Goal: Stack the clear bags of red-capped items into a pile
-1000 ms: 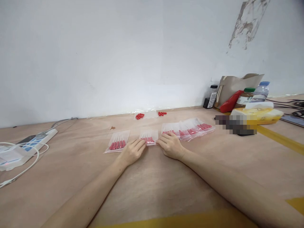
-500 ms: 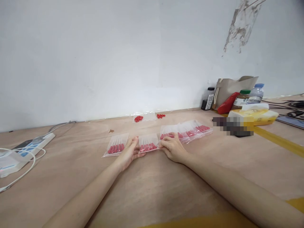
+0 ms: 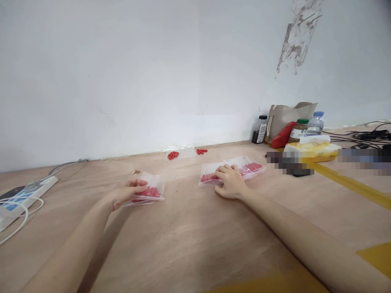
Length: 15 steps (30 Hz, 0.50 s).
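My left hand (image 3: 130,192) is closed on a clear plastic zip bag (image 3: 156,185) with several red capsule-shaped pieces (image 3: 152,191) in it. That bag lies over another clear bag, of which little more than the front edge shows. My right hand (image 3: 231,182) rests on a row of overlapping clear bags (image 3: 249,175), fingers spread and bent over them. Red pieces (image 3: 254,166) line these bags, some hidden under my hand. Farther back, near the wall, loose-looking red pieces (image 3: 173,155) lie by a flat clear bag (image 3: 187,152), with more red pieces (image 3: 202,151) at its right.
At the right stand a dark bottle (image 3: 259,130), a grey bag (image 3: 282,116), a green-lidded jar (image 3: 299,129), a water bottle (image 3: 316,123) and a yellow tissue pack (image 3: 324,151). A power strip (image 3: 45,187) with white cables lies at the left. A small brown scrap (image 3: 136,172) is near my left hand.
My left hand has moved left with the middle bag, which now lies over the left bag. My right hand has left that bag and moved onto the row at the right.
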Each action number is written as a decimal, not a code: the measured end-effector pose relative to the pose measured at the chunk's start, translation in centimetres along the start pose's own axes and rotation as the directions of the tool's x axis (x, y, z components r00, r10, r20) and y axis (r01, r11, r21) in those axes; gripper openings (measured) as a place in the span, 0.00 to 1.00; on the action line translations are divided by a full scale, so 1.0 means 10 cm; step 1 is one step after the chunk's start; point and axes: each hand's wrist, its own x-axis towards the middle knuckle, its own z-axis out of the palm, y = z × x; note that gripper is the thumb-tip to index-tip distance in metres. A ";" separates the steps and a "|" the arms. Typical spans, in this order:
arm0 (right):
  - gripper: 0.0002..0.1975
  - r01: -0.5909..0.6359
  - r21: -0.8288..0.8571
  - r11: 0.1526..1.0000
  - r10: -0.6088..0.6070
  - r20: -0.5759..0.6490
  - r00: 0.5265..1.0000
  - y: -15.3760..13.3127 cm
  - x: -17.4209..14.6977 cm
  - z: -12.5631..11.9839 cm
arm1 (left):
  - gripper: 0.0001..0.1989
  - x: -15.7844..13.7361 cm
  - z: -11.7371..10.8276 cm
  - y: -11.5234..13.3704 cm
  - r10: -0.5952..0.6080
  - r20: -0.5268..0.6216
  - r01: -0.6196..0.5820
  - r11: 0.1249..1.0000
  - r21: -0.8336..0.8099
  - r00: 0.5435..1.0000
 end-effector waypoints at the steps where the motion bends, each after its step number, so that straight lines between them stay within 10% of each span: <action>1: 0.13 -0.002 -0.006 1.000 0.002 0.006 1.000 0.02 0.00 0.00 | 0.18 0.00 -0.03 -0.01 -0.085 0.093 0.084 0.996 0.014 0.992; 4: 0.09 0.008 -0.017 1.000 -0.008 0.012 1.000 0.03 0.01 0.03 | 0.16 0.02 -0.05 0.09 -0.289 0.134 0.264 0.949 0.174 0.948; 8: 0.10 0.012 -0.029 1.000 -0.012 0.001 1.000 0.02 0.00 0.08 | 0.11 -0.02 0.19 0.44 0.060 -0.146 -0.013 0.954 0.299 0.987; 15: 0.12 0.081 0.336 0.938 -0.076 -0.029 0.997 -0.16 0.05 0.24 | 0.15 -0.25 0.84 0.93 0.436 -0.029 -0.429 0.893 0.136 0.900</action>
